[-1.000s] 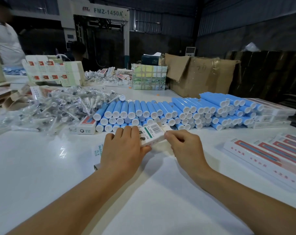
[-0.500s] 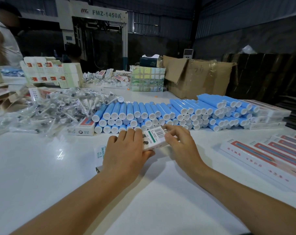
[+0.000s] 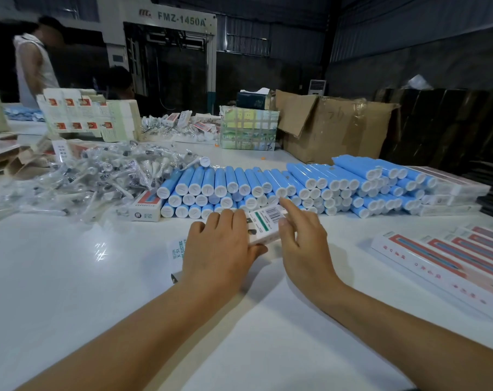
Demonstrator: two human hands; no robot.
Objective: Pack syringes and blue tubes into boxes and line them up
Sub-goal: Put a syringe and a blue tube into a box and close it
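Note:
My left hand (image 3: 220, 246) grips a white box with a green barcode label (image 3: 263, 224), held just above the white table (image 3: 70, 277). My right hand (image 3: 303, 241) hovers at the box's right end with fingers spread and the index finger stretched toward the stack of blue tubes with white caps (image 3: 268, 187). A heap of bagged syringes (image 3: 84, 176) lies to the left of the tubes. A small closed box (image 3: 145, 207) sits between the heap and the tubes. A row of filled white boxes with red stripes (image 3: 451, 258) lies at the right.
A printed flat carton (image 3: 177, 249) lies under my left hand. More white boxes (image 3: 454, 193) are stacked behind the tubes at right. A brown cardboard carton (image 3: 333, 125) and taped package (image 3: 249, 128) stand at the back. Unfolded cartons (image 3: 87, 114) stand back left, a person (image 3: 33, 63) behind them.
My right hand let go of the box's end and lifted, its index finger now extended toward the tubes. My left hand keeps its hold on the box.

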